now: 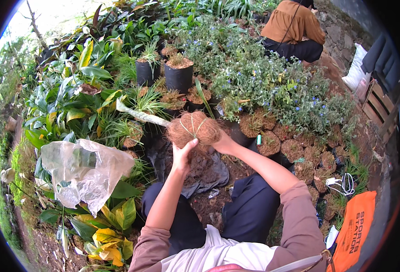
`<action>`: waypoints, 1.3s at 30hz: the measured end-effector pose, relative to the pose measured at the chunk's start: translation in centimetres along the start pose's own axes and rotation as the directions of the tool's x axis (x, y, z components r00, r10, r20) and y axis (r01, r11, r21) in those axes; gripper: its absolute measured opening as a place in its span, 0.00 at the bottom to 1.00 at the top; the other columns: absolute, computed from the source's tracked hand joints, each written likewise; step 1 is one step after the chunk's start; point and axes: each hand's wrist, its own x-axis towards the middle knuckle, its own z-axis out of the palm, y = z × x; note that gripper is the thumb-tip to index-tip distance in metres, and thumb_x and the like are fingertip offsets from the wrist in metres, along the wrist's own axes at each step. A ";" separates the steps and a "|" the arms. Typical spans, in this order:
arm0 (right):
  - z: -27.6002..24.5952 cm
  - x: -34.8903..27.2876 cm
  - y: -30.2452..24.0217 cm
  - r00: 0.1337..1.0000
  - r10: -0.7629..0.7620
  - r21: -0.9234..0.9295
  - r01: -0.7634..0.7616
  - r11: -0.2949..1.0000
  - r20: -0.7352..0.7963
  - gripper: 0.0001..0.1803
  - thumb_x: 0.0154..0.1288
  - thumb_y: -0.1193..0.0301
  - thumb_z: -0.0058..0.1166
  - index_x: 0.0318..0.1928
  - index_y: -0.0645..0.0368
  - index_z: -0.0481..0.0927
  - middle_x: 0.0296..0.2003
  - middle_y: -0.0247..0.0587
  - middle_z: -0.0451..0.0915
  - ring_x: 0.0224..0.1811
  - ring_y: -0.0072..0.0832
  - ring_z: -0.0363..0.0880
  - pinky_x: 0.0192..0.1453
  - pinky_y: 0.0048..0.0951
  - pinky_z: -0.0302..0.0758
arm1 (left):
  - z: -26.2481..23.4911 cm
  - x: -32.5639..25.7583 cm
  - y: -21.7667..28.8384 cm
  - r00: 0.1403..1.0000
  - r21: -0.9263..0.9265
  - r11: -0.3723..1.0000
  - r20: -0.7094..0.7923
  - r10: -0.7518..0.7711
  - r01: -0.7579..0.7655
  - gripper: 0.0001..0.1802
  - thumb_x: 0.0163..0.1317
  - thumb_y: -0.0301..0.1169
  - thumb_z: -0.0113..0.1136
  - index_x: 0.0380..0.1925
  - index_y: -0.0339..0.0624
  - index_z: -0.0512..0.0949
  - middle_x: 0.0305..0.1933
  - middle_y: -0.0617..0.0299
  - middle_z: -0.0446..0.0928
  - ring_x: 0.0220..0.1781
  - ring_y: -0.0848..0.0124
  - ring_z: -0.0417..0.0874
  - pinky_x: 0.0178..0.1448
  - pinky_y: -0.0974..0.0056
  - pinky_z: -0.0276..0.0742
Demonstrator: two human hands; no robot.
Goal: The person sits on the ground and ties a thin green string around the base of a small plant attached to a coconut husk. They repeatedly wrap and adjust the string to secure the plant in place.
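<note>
Bare soil ground (pixel 218 204) — black nursery pots (pixel 178 75), crumpled clear plastic bag (pixel 84 174), orange bag (pixel 355 229)

Head-worn fisheye, steeply downward (close) over hands and lap

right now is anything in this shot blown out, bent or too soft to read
Head view: the sky at upper left is blown out white; the fisheye bends the scene toward a black rim, so the wooden crate at right curves; light is soft and even, with no hard shadows; the left hand, right hand and fibre-wrapped root ball they hold are sharp; the clear plastic bag shows mild sheen.
</note>
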 end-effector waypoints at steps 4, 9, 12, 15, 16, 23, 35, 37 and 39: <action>1.1 0.1 -2.8 0.997 0.045 0.028 -0.046 0.999 0.062 0.12 0.59 0.74 0.50 0.43 0.64 0.75 0.36 0.53 0.78 0.39 0.35 0.77 0.44 0.32 0.72 | -1.7 1.6 -0.4 0.988 0.019 0.996 -0.122 0.092 -0.090 0.29 0.51 0.28 0.61 0.55 0.43 0.62 0.52 0.60 0.70 0.52 0.68 0.73 0.54 0.63 0.69; 1.0 0.0 -6.7 0.967 0.085 0.047 -0.099 0.994 0.238 0.06 0.60 0.75 0.50 0.33 0.67 0.75 0.24 0.52 0.76 0.22 0.25 0.68 0.31 0.29 0.69 | -3.7 3.1 0.2 0.978 -0.114 0.985 -0.178 0.106 -0.128 0.27 0.50 0.27 0.64 0.51 0.45 0.66 0.46 0.62 0.73 0.46 0.70 0.76 0.45 0.66 0.75; 0.8 -0.1 -8.4 0.948 0.087 0.094 -0.121 0.988 0.307 0.07 0.61 0.75 0.49 0.30 0.67 0.73 0.20 0.48 0.74 0.20 0.24 0.66 0.28 0.31 0.67 | -4.0 2.9 0.3 0.973 -0.109 0.981 -0.185 0.140 -0.162 0.29 0.50 0.27 0.65 0.52 0.46 0.65 0.46 0.63 0.72 0.46 0.70 0.76 0.43 0.65 0.76; 0.0 -0.1 -10.4 0.899 0.120 0.129 -0.191 0.973 0.420 0.05 0.62 0.75 0.46 0.31 0.65 0.72 0.20 0.39 0.73 0.22 0.23 0.66 0.29 0.29 0.66 | -4.1 2.8 0.2 0.971 -0.100 0.982 -0.193 0.138 -0.159 0.30 0.50 0.28 0.65 0.54 0.49 0.63 0.47 0.63 0.72 0.46 0.70 0.76 0.41 0.65 0.77; -0.1 -0.2 -10.8 0.909 0.100 0.152 -0.174 0.973 0.406 0.06 0.63 0.74 0.46 0.32 0.64 0.72 0.20 0.37 0.72 0.23 0.21 0.65 0.29 0.28 0.66 | -4.2 2.9 0.3 0.972 -0.094 0.983 -0.188 0.140 -0.160 0.31 0.50 0.28 0.65 0.54 0.50 0.62 0.47 0.64 0.71 0.46 0.70 0.76 0.41 0.64 0.77; -0.4 -0.6 -11.1 0.919 0.068 0.191 -0.152 0.970 0.389 0.04 0.65 0.76 0.42 0.35 0.61 0.71 0.22 0.33 0.69 0.25 0.17 0.63 0.32 0.24 0.65 | -4.3 3.1 0.3 0.979 -0.119 0.983 -0.165 0.123 -0.143 0.31 0.51 0.29 0.65 0.55 0.51 0.61 0.48 0.65 0.71 0.46 0.70 0.76 0.42 0.64 0.76; -1.1 -0.9 -13.1 0.920 -0.011 0.184 -0.066 0.981 0.392 0.05 0.64 0.77 0.42 0.36 0.61 0.73 0.22 0.35 0.72 0.23 0.19 0.65 0.31 0.23 0.67 | -3.4 2.9 0.3 0.974 -0.066 0.984 -0.171 0.151 -0.165 0.30 0.51 0.25 0.63 0.54 0.46 0.62 0.47 0.61 0.72 0.45 0.70 0.77 0.43 0.68 0.77; -1.7 -0.7 -13.0 0.956 -0.033 0.196 -0.026 0.980 0.292 0.04 0.64 0.77 0.43 0.36 0.61 0.73 0.22 0.35 0.72 0.22 0.18 0.65 0.30 0.23 0.67 | -2.9 2.7 0.4 0.975 -0.008 0.990 -0.178 0.136 -0.140 0.31 0.50 0.24 0.64 0.54 0.46 0.61 0.47 0.60 0.72 0.45 0.70 0.77 0.44 0.67 0.77; -2.5 -0.5 -13.3 0.968 -0.040 0.165 -0.002 0.986 0.249 0.04 0.64 0.77 0.44 0.35 0.62 0.73 0.23 0.35 0.72 0.23 0.17 0.66 0.31 0.22 0.67 | -3.3 2.6 0.4 0.980 0.052 0.993 -0.168 0.109 -0.101 0.35 0.48 0.24 0.66 0.55 0.45 0.60 0.49 0.59 0.71 0.48 0.68 0.76 0.47 0.65 0.77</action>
